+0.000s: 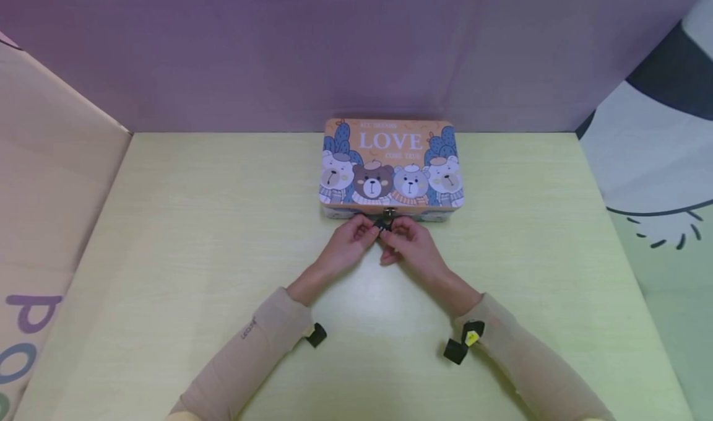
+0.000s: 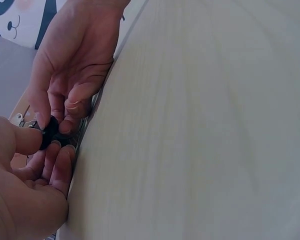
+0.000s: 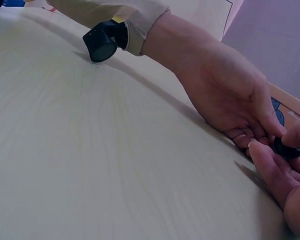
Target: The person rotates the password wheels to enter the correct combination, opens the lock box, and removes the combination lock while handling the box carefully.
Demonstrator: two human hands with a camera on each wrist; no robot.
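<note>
A rectangular tin box (image 1: pixel 384 150) with bears and the word LOVE on its lid lies closed in the head view. A metal latch (image 1: pixel 389 212) sits at the middle of its front edge. Just below that latch is a small black padlock (image 1: pixel 382 225), with a bit of metal beside it in the left wrist view. My left hand (image 1: pixel 346 246) pinches the padlock from the left with thumb and fingers. From the other side my right hand (image 1: pixel 416 247) pinches it too. Fingers hide much of the padlock in both wrist views.
The box stands on a pale wooden table (image 1: pixel 223 223), near a purple back wall (image 1: pixel 267 56). Printed panels (image 1: pixel 50 179) rise at the sides. A small black camera (image 1: pixel 316 335) is strapped at the left sleeve, another (image 1: pixel 455 351) at the right.
</note>
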